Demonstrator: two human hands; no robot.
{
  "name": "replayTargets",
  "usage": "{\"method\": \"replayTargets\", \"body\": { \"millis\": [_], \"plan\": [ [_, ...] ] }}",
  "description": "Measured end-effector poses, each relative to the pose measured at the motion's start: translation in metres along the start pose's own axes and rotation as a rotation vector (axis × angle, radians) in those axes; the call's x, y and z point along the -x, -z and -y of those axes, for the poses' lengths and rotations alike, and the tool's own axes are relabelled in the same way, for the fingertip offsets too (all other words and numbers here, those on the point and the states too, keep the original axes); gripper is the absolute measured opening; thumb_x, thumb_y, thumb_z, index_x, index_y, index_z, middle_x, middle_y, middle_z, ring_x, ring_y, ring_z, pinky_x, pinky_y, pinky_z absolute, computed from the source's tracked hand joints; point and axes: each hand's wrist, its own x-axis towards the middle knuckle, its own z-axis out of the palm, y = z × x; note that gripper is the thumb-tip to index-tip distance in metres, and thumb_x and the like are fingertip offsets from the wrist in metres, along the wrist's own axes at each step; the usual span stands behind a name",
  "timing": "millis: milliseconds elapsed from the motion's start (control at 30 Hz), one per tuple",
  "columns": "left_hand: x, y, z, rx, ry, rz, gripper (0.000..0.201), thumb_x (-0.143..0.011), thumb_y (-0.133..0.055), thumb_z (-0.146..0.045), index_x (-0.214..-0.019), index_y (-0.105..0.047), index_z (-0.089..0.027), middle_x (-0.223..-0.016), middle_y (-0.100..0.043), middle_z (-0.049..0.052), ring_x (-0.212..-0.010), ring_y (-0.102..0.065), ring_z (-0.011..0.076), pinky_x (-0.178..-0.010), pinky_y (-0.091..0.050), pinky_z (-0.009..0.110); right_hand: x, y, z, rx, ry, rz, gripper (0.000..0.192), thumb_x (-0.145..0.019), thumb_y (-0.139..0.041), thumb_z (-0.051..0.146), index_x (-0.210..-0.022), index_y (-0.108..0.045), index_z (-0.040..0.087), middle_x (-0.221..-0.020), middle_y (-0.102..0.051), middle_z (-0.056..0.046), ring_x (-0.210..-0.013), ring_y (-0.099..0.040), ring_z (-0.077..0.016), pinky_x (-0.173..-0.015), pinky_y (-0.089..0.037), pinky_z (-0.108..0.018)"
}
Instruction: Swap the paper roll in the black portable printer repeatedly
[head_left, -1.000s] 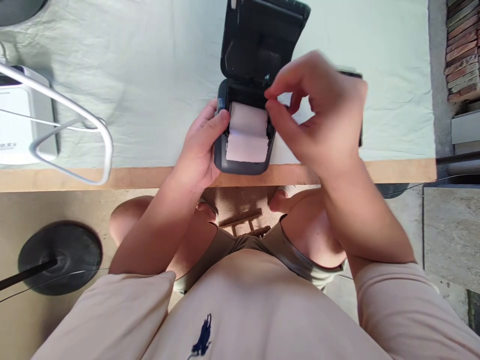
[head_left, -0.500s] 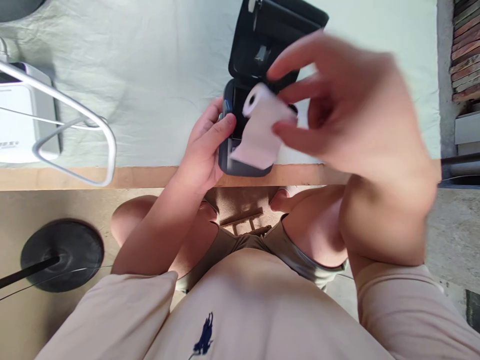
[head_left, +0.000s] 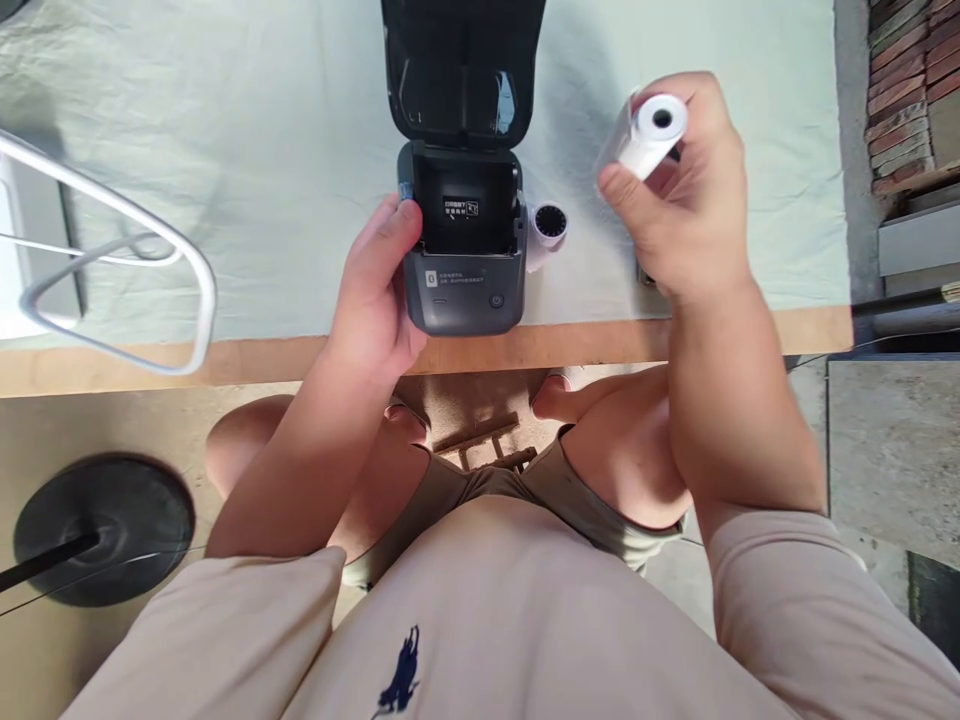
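Note:
A dark grey label printer (head_left: 465, 300) stands near the table's front edge with its black lid (head_left: 461, 70) swung up and back. Its paper bay (head_left: 465, 215) is bare inside, showing a small printed label. My left hand (head_left: 379, 270) grips the printer's left side, thumb on the bay's rim. Off to the right and above the table, my right hand (head_left: 690, 190) is closed around a white paper roll (head_left: 641, 135), whose hollow core faces me. Against the printer's right side lies another white roll (head_left: 550, 225) with a black core end.
At the left a white cable (head_left: 172, 225) loops past a white box-shaped device (head_left: 45, 270). A pale cloth (head_left: 285, 150) covers the table, whose wooden edge (head_left: 277, 353) runs below. A small dark object (head_left: 645, 275) is partly hidden by my right wrist. Bricks (head_left: 900, 100) are stacked far right.
My right hand has carried the paper roll away from over the printer to the right, uncovering the bay and the second roll. The printer now sits more upright and square to me.

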Motion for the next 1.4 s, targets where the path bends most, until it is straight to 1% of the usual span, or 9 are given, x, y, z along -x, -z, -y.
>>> {"method": "replayTargets", "body": {
  "millis": [133,267,367,467,700,833,967,1167,1400],
  "plan": [
    [0.0,0.002,-0.002,-0.005,-0.01,0.014,0.024,-0.089,-0.075,-0.048,-0.099,-0.072,-0.026,-0.099,-0.078,0.006,-0.136,-0.06,0.037,-0.099,-0.057,0.044,0.001,0.001,0.0,0.172,-0.018,0.009,0.038,-0.081,-0.063,0.03,-0.118,-0.056,0.035,-0.11,-0.071,0.0,-0.089,-0.067,-0.0256,-0.086,-0.055,-0.045],
    [0.001,0.002,-0.002,-0.024,-0.002,0.0,0.024,-0.093,-0.07,-0.049,-0.1,-0.073,-0.027,-0.1,-0.079,0.004,-0.133,-0.063,0.0347,-0.095,-0.06,0.041,0.002,0.004,0.004,0.246,0.094,-0.065,0.056,-0.078,-0.06,0.015,-0.133,-0.058,0.03,-0.131,-0.07,-0.005,-0.12,-0.067,-0.0281,-0.105,-0.053,-0.048],
    [0.002,0.001,-0.001,-0.054,-0.012,-0.009,0.02,-0.093,-0.068,-0.052,-0.096,-0.075,-0.034,-0.108,-0.079,0.001,-0.133,-0.065,0.0343,-0.092,-0.062,0.041,0.01,0.005,0.023,0.242,0.216,-0.212,0.056,-0.072,-0.056,0.007,-0.125,-0.063,0.024,-0.117,-0.068,-0.008,-0.107,-0.067,-0.0247,-0.084,-0.056,-0.04],
    [0.002,0.0,0.0,-0.068,-0.028,-0.006,0.017,-0.094,-0.066,-0.052,-0.093,-0.076,-0.037,-0.114,-0.079,-0.002,-0.136,-0.063,0.0343,-0.092,-0.063,0.042,0.021,-0.004,0.043,0.262,0.209,-0.072,0.039,-0.08,-0.06,0.016,-0.118,-0.062,0.026,-0.108,-0.063,-0.007,-0.092,-0.066,-0.0212,-0.068,-0.053,-0.033],
    [0.002,-0.001,-0.003,-0.053,-0.008,0.008,0.02,-0.097,-0.062,-0.046,-0.097,-0.076,-0.032,-0.121,-0.077,0.003,-0.135,-0.063,0.0338,-0.093,-0.063,0.042,0.027,-0.033,0.039,0.312,0.108,0.146,0.038,-0.088,-0.061,0.021,-0.124,-0.055,0.031,-0.112,-0.06,-0.005,-0.089,-0.065,-0.0213,-0.073,-0.056,-0.036],
    [0.002,-0.001,-0.002,-0.075,-0.006,-0.024,0.02,-0.092,-0.067,-0.051,-0.098,-0.077,-0.035,-0.111,-0.079,0.004,-0.138,-0.061,0.037,-0.098,-0.061,0.046,0.023,-0.028,0.042,0.083,0.059,0.01,0.05,-0.078,-0.066,0.015,-0.123,-0.054,0.034,-0.107,-0.066,-0.001,-0.086,-0.066,-0.0193,-0.074,-0.058,-0.034],
    [0.0,0.0,0.0,-0.038,0.015,-0.034,0.018,-0.084,-0.075,-0.056,-0.093,-0.075,-0.04,-0.101,-0.08,0.0,-0.141,-0.058,0.0375,-0.1,-0.06,0.048,0.018,-0.02,0.056,-0.521,-0.145,-0.19,0.046,-0.069,-0.074,0.023,-0.108,-0.052,0.032,-0.09,-0.064,0.005,-0.075,-0.061,-0.0138,-0.063,-0.056,-0.027],
    [-0.001,0.0,0.002,-0.05,-0.016,-0.039,0.021,-0.087,-0.073,-0.056,-0.094,-0.076,-0.036,-0.112,-0.079,0.002,-0.142,-0.057,0.0385,-0.099,-0.06,0.047,0.016,-0.01,0.056,-1.001,-0.494,0.065,0.047,-0.067,-0.073,0.032,-0.112,-0.06,0.032,-0.122,-0.073,0.001,-0.107,-0.074,-0.0214,-0.073,-0.066,-0.033],
    [0.0,0.0,0.003,-0.042,-0.018,-0.027,0.017,-0.088,-0.072,-0.054,-0.092,-0.076,-0.038,-0.105,-0.078,0.002,-0.13,-0.064,0.036,-0.089,-0.064,0.042,0.017,-0.016,0.059,-0.854,-0.271,-0.049,0.046,-0.076,-0.076,0.029,-0.119,-0.061,0.036,-0.103,-0.067,0.005,-0.09,-0.072,-0.0158,-0.088,-0.063,-0.032]
  ]
}}
